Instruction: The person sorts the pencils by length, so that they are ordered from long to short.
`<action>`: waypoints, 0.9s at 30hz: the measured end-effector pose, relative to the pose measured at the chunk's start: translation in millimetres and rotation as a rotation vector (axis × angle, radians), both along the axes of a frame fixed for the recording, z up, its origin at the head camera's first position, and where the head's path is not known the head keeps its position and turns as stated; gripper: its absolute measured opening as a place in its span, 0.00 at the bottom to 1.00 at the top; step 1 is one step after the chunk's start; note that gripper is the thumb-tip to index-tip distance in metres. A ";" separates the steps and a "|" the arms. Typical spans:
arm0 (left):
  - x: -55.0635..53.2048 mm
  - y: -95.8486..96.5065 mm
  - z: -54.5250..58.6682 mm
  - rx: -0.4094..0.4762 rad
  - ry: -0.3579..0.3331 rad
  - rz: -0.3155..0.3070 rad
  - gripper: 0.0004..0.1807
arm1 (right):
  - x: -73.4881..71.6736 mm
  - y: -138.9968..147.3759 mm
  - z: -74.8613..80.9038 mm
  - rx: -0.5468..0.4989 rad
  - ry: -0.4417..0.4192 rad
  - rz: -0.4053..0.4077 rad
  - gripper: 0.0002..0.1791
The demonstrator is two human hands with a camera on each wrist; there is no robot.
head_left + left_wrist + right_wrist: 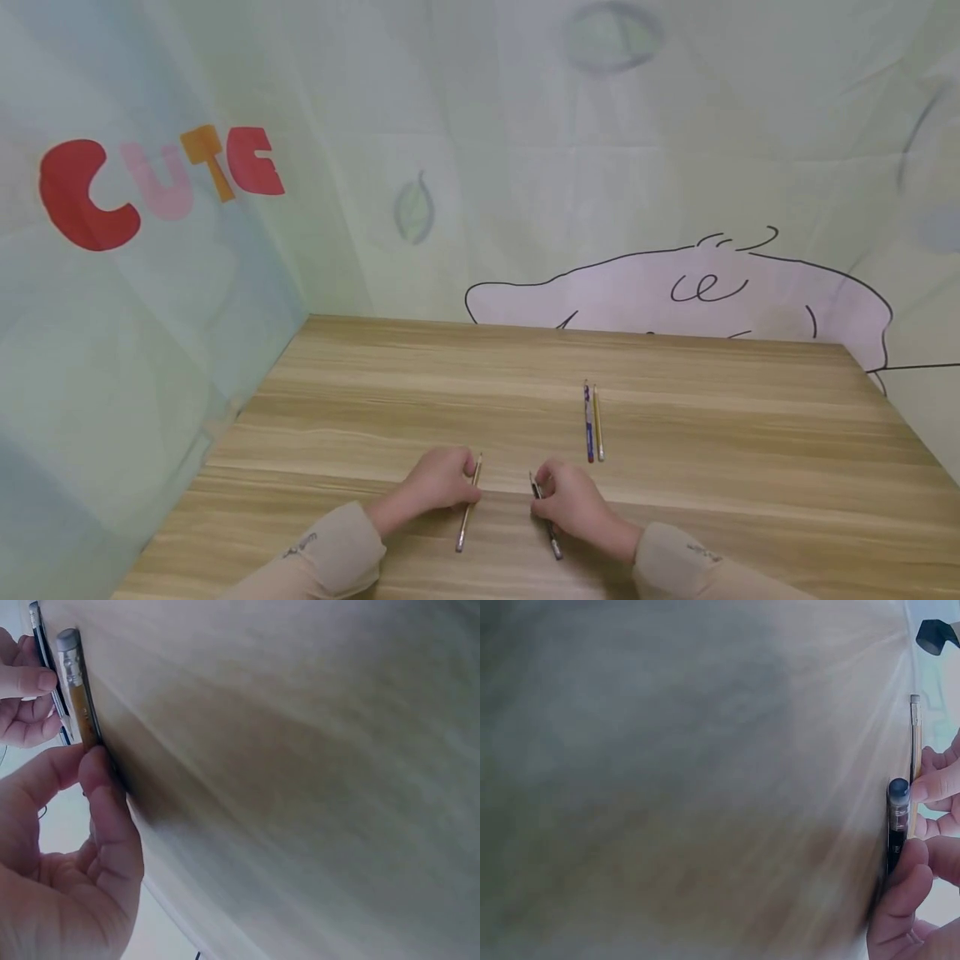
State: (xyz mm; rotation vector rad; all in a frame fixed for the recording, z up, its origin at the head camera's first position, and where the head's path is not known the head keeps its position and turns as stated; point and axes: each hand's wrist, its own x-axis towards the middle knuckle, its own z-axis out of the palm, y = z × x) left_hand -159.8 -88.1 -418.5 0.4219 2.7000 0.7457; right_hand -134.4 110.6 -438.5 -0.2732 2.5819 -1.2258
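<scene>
Between thumb and fingers, my left hand (442, 478) pinches a yellow pencil (464, 531) with a metal ferrule and a grey eraser. That eraser end points toward me in the head view; up close, the left wrist view shows the yellow pencil (79, 697) along the tabletop. My right hand (572, 502) pinches a dark pencil (553, 542), whose eraser end also faces me. Its dark eraser and ferrule stand out on the dark pencil (898, 814) in the right wrist view. The two held pencils are apart, tilted slightly toward each other at their tips.
Farther back on the wood-grain table (360, 400) lie a blue patterned pencil (588, 425) and another yellow pencil (597, 425), side by side, tips away from me. A printed cloth backdrop (360, 167) rises behind the table's far edge and along its left side.
</scene>
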 end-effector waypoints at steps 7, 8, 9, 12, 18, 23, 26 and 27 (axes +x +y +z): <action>-1.2 0.0 0.5 -0.007 -0.005 -0.005 0.10 | -0.4 -0.4 0.2 -0.003 0.000 0.011 0.14; -1.1 0.0 0.5 -0.008 -0.006 -0.006 0.10 | -0.6 -0.1 0.4 -0.005 0.000 0.012 0.14; -1.1 0.1 0.7 -0.010 -0.006 -0.006 0.10 | -0.7 0.2 0.6 -0.004 0.001 0.011 0.14; -0.9 0.2 0.4 -0.016 -0.002 -0.004 0.11 | -1.2 1.1 0.5 -0.008 0.001 0.010 0.15; -1.1 0.8 -1.9 -0.031 0.029 0.003 0.11 | -2.3 2.4 1.6 -0.023 -0.022 0.011 0.15; -1.8 1.7 -2.6 -0.045 0.060 0.005 0.10 | -2.9 4.7 1.7 -0.037 -0.032 0.008 0.15; -2.2 3.3 -1.7 -0.041 0.063 0.008 0.09 | -3.4 6.3 1.4 -0.040 -0.036 0.007 0.15; -2.3 4.0 -1.0 -0.033 0.063 0.008 0.08 | -3.6 6.8 1.2 -0.043 -0.038 0.009 0.15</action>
